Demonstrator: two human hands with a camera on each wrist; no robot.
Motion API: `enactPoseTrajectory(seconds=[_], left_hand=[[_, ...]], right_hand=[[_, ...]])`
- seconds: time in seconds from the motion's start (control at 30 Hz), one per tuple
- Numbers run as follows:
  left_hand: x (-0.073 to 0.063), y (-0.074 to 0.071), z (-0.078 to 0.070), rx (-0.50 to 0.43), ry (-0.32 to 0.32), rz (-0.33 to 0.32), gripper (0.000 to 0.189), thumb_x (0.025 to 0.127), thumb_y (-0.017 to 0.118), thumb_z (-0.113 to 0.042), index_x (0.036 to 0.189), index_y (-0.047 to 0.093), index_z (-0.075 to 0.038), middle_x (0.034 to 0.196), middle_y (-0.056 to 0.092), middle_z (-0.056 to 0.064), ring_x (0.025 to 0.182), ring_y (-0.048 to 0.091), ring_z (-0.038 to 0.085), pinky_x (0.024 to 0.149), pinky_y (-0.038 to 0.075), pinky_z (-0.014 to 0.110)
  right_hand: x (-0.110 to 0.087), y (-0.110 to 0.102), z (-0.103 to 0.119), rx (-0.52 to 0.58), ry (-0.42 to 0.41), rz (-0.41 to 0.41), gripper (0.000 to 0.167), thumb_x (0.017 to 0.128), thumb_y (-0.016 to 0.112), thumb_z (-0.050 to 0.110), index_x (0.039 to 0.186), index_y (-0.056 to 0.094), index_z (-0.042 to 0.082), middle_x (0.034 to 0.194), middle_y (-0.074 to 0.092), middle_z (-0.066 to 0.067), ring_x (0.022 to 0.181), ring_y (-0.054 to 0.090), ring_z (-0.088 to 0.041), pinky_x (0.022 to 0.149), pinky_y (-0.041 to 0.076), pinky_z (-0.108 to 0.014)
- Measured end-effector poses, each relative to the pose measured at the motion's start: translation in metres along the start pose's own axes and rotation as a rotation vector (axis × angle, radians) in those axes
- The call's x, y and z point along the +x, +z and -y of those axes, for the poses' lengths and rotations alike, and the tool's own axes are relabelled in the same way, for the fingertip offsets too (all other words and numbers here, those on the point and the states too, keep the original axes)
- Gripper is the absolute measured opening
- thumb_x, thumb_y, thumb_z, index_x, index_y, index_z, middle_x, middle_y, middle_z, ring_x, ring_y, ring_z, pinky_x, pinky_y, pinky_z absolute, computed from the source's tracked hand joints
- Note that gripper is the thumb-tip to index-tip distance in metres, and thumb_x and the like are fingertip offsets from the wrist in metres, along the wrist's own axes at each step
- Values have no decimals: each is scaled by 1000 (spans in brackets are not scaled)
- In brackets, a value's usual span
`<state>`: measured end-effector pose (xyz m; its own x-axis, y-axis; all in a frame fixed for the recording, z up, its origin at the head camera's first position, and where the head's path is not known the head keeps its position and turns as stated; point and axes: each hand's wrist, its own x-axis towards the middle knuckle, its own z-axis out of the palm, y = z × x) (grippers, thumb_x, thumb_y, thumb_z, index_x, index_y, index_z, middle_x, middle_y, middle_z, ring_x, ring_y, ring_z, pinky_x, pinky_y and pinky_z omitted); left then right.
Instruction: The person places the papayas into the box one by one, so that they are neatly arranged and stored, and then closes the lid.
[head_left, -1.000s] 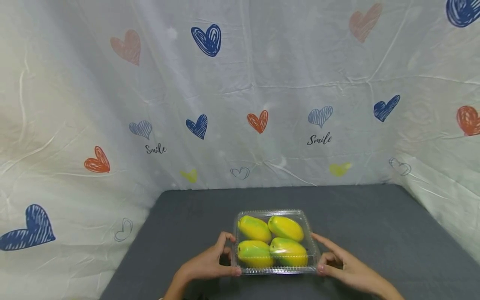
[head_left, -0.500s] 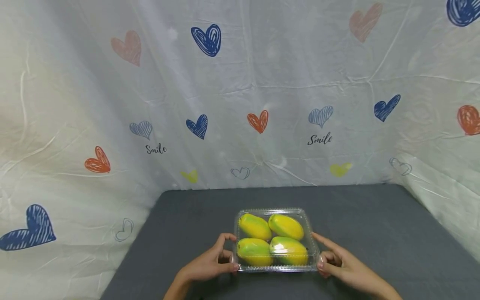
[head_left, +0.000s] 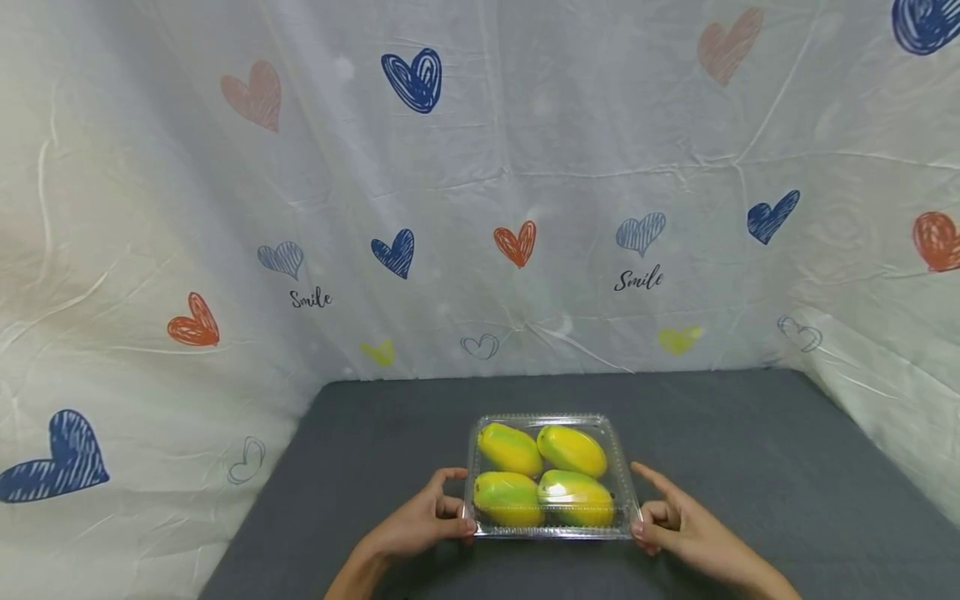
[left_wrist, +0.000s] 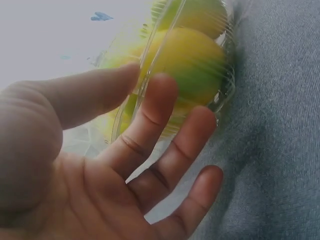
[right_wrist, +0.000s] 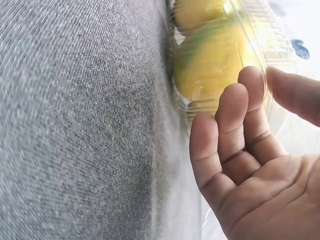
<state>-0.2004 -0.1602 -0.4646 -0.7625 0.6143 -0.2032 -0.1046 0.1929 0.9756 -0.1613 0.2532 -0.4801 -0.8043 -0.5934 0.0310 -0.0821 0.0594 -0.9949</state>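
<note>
A clear plastic clamshell container (head_left: 555,533) with its lid down is at the near middle of the table. Several yellow-green mangoes (head_left: 573,450) lie inside it in two rows. My left hand (head_left: 412,525) pinches the rim at the near left corner between thumb and fingers. At the near right corner my right hand (head_left: 697,533) pinches the same rim, its index finger stretched out along the side. In the left wrist view, the ring and little fingers (left_wrist: 207,185) stand off the container. The right wrist view shows thumb and fingertips (right_wrist: 250,80) meeting at the ridged lip.
Dark grey cloth (head_left: 390,425) covers the table under and around the container. A white curtain (head_left: 570,108) printed with hearts and "Smile" hangs behind the table and along both sides.
Both hands have shifted the container slightly up in the head view, more at its near edge. The right index finger has come slightly off the container's side.
</note>
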Motion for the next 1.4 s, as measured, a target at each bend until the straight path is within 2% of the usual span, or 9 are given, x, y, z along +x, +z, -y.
enactPoseTrajectory(seconds=[0.1, 0.27, 0.43, 0.57, 0.77, 1.03, 1.4], left_hand=[[1, 1, 1, -19, -2, -15, 70, 97, 69, -11, 146, 23, 7, 85, 70, -3, 81, 68, 13, 83, 57, 30], [1, 2, 2, -22, 22, -9, 52, 96, 68, -8, 133, 35, 8, 84, 69, -4, 79, 68, 12, 79, 57, 27], [1, 2, 1, -37, -5, -17, 42, 97, 68, -8, 125, 42, 6, 80, 69, -4, 77, 69, 10, 77, 58, 26], [1, 2, 1, -61, -38, -24, 28, 97, 68, -8, 115, 48, 2, 78, 71, -5, 74, 70, 9, 76, 60, 26], [-1, 1, 2, -67, -62, -2, 12, 97, 67, -11, 99, 57, -6, 74, 72, -8, 71, 70, 5, 76, 60, 24], [1, 3, 5, -81, -56, 10, 9, 95, 68, -11, 90, 61, -9, 70, 73, -8, 71, 71, 4, 75, 59, 22], [0, 10, 5, -114, -17, 12, 13, 92, 64, -3, 85, 57, -11, 64, 71, -9, 66, 70, 3, 73, 57, 18]], right_hand=[[1, -1, 1, -4, 56, -18, 81, 106, 54, 11, 153, -4, -17, 84, 66, 4, 77, 63, -6, 71, 58, -33], [2, -2, 1, 3, 120, -53, 67, 105, 57, 15, 145, 20, -23, 85, 67, 3, 75, 62, -7, 71, 57, -31], [3, 0, 1, -9, 202, -125, 45, 103, 61, 19, 129, 47, -14, 81, 69, 5, 72, 61, -6, 68, 55, -27], [3, 1, 0, 13, 225, -139, 26, 102, 62, 18, 113, 60, -6, 80, 71, 5, 71, 63, -5, 68, 56, -25], [2, 3, -3, 63, 191, -120, 20, 102, 60, 14, 107, 64, -4, 83, 77, 2, 74, 72, -8, 69, 60, -27], [2, 5, -5, 146, 192, -90, 15, 103, 57, 12, 102, 65, 0, 82, 77, 2, 72, 73, -8, 66, 60, -24], [3, 11, -4, 147, 190, -118, 11, 100, 58, 7, 90, 63, 8, 73, 71, 6, 63, 66, -4, 62, 57, -22]])
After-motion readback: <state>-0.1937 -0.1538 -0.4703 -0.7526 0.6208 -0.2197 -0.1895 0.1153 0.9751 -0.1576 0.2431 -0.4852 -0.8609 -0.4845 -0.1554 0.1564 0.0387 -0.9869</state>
